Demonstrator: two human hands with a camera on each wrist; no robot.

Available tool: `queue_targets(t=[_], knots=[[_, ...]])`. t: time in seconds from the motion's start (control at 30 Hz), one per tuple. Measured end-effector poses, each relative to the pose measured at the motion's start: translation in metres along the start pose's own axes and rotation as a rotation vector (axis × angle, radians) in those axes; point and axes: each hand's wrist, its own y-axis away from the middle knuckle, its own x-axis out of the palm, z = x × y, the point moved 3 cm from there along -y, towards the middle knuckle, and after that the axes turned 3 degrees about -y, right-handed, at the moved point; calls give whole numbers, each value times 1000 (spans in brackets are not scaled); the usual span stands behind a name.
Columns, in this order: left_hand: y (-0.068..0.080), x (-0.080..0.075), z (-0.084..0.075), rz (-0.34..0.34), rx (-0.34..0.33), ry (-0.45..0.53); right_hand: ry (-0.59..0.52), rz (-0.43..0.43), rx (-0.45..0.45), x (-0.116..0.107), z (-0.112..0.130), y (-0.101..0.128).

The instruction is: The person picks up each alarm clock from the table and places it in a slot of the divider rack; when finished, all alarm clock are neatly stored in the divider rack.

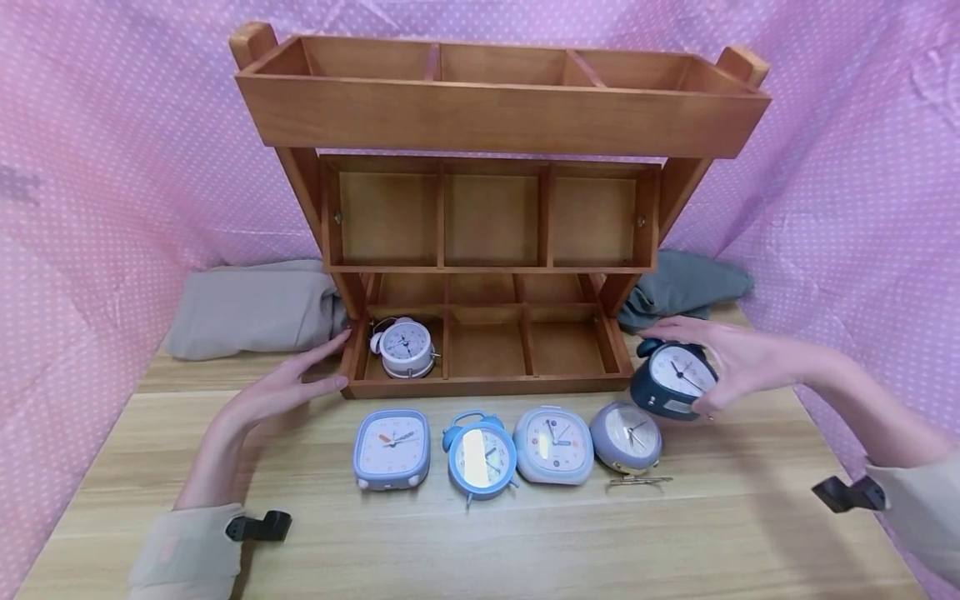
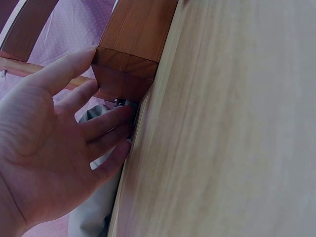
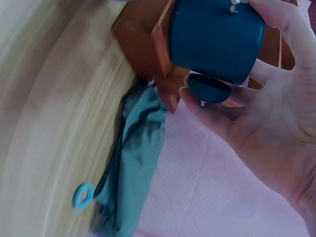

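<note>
My right hand (image 1: 742, 357) grips a dark blue twin-bell alarm clock (image 1: 666, 393) by its side and top, just off the lower right corner of the wooden shelf (image 1: 480, 387). In the right wrist view, the clock's dark body (image 3: 217, 42) and one bell lie between thumb and fingers. At the other side, my left hand (image 1: 281, 390) touches the shelf's lower left corner with loosely extended fingers and holds nothing. A white twin-bell clock (image 1: 406, 346) stands in the bottom tier's left compartment.
In front of the shelf, a square blue-violet clock (image 1: 392, 448), a blue twin-bell clock (image 1: 482, 458), a pale blue clock (image 1: 554, 446) and a round lavender clock (image 1: 627, 437) form a row. Grey cloth (image 1: 251, 308) lies left, green cloth (image 1: 690, 283) right. Upper tiers overhang the bottom one.
</note>
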Motion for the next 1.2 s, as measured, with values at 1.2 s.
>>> queue_targets(t=[1.2], knots=[[1,0,-3,3,1,-9,-149,22,57,55,44,-177]])
